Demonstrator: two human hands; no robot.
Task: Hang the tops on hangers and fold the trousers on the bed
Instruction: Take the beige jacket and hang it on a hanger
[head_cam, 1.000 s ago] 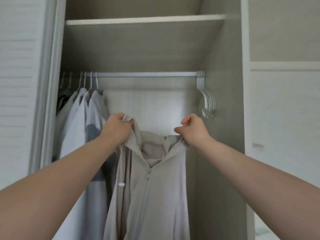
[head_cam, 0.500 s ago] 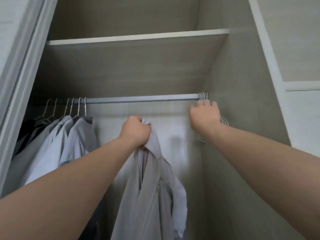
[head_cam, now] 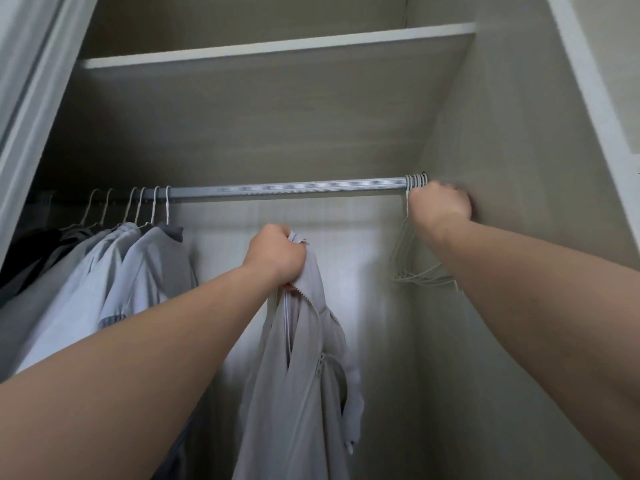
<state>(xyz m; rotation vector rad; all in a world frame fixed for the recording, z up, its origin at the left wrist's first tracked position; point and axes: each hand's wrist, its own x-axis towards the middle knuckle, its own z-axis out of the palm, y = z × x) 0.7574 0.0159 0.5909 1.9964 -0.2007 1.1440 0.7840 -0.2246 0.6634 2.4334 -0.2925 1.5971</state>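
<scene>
Below the grey ribbed rail [head_cam: 284,188], the left grip [head_cam: 277,254] clenches the collar of a pale grey zip-up jacket [head_cam: 301,375] while the right grip [head_cam: 440,206], whose hold I cannot tell, curls at bunched white wire hangers [head_cam: 426,279], where tangled hooks could drag 2 off together.

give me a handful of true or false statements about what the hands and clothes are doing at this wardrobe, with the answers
1. The left hand grips a light grey zip-up jacket. True.
2. The jacket hangs from a hanger on the rail. False: it dangles from the left hand, below the rail.
3. The empty hangers are bunched at the right end of the rail. True.
4. The right hand is lowered, away from the rail. False: it is raised to the empty hangers' hooks.
5. The hung clothes sit at the left end of the rail. True.
</scene>
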